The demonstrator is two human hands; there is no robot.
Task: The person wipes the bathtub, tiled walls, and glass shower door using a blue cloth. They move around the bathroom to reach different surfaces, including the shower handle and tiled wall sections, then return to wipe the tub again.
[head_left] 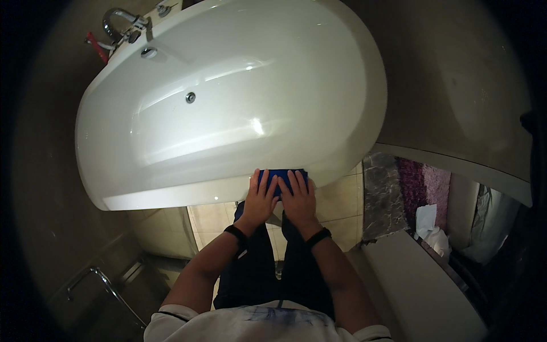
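A blue cloth (280, 174), which looks folded, lies over the near rim of a white oval bathtub (165, 196). Both palms rest on it side by side. My left hand (261, 199) covers its left end, fingers stretched out and slightly apart. On its right end my right hand (298, 200) lies the same way, with straight fingers pointing toward the tub. The thumbs come close together in the middle. Parts of the cloth are hidden under both hands. Dark bands circle both wrists.
A chrome faucet (119, 23) and a red object (97, 47) are at the tub's far left. A drain (191, 97) sits in the basin. To the right are a dark marble threshold (387, 196), a purple rug (411, 182) and white crumpled material (436, 239). A metal rail (114, 290) is lower left.
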